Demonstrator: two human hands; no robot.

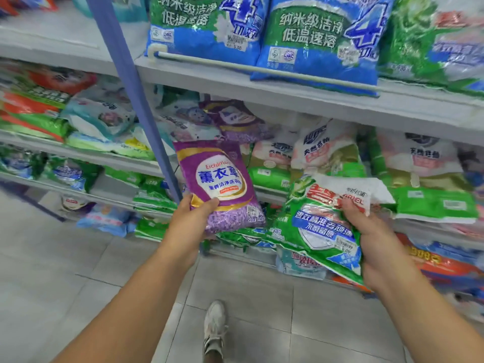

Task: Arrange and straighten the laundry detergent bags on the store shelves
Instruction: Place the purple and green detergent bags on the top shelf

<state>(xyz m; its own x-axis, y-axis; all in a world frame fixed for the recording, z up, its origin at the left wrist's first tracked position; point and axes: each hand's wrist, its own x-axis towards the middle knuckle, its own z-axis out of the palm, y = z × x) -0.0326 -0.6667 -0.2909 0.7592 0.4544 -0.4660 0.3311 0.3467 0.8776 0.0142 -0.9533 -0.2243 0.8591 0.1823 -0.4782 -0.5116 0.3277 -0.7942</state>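
My left hand (192, 222) grips the lower left corner of a purple detergent bag (220, 179) and holds it upright in front of the shelves. My right hand (372, 239) grips a green and white detergent bag (322, 221), tilted and crumpled, at its right edge. Both bags hang in the air in front of the lower shelves. Behind them, another purple bag (238, 121) lies on the middle shelf among white and pink bags (324, 148). Two large blue and green bags (314, 35) stand on the upper shelf.
A blue upright post (131, 82) divides the shelf units, with more mixed bags (99, 113) to its left. A white rail (262, 69) runs along the upper shelf's front. Green bags (434, 203) lie at the right. My shoe (214, 326) stands on the tiled floor.
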